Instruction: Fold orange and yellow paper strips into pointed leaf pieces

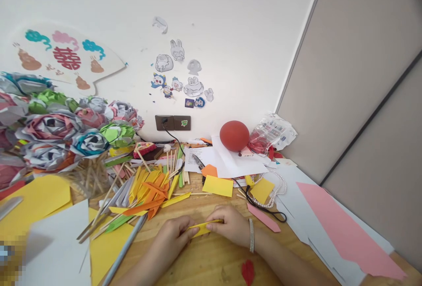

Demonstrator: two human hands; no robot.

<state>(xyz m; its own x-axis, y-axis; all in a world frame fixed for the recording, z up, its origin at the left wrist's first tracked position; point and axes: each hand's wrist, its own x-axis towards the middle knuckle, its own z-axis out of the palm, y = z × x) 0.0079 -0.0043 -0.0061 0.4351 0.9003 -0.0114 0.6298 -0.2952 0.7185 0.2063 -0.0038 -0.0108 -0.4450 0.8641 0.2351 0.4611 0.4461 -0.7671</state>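
Note:
A small strip of folded yellow paper [201, 229] is pinched between my two hands, just above the wooden table [201, 262]. My left hand [176, 235] closes on its left end with thumb and fingers. At its right end, my right hand [229, 224] grips it the same way, a beaded bracelet on that wrist. Beyond my hands lies a flat yellow paper rectangle [217, 186], and left of it a heap of folded orange paper strips [153, 196] and yellow ones. A small red paper piece [248, 273] rests nearer, below my right hand.
Paper flowers [59, 128] crowd the left side. White sheets [59, 246] lie at left, pink paper [343, 233] at right. Toward the wall sit a red balloon [234, 135], scissors [198, 161], a bead string [280, 185] and a black cable [267, 210]. A hand [379, 280] shows at bottom right.

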